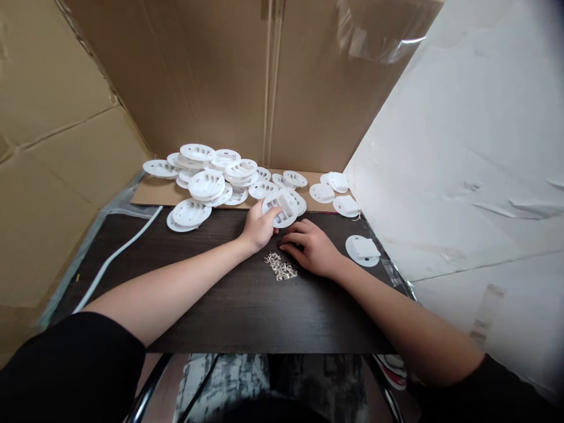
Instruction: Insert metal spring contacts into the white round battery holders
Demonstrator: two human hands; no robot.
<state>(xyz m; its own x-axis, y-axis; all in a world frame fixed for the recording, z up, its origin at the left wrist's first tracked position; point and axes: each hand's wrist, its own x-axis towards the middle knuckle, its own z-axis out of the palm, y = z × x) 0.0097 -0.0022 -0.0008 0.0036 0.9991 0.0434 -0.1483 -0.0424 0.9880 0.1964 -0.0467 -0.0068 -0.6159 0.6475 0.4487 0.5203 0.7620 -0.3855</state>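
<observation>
My left hand [259, 227] grips a round white plastic disc [286, 210] by its left edge, thumb on top. Slots and a raised boxy part show on the disc's upper face. Just to the right and a little lower, my right hand [311, 247] has its fingers curled with the tips pinched together. What sits between those fingertips, if anything, is too small to make out. Directly below both hands lies a small pile of metal contact pieces [281, 267] on the dark tabletop [211, 311].
Many similar white discs [207, 185] are heaped at the back left on a cardboard sheet [145, 194]. Several more discs [346, 205] lie at the right. A white cable [114, 258] crosses the left side. Cardboard walls [211, 88] and a white panel [476, 176] enclose the table.
</observation>
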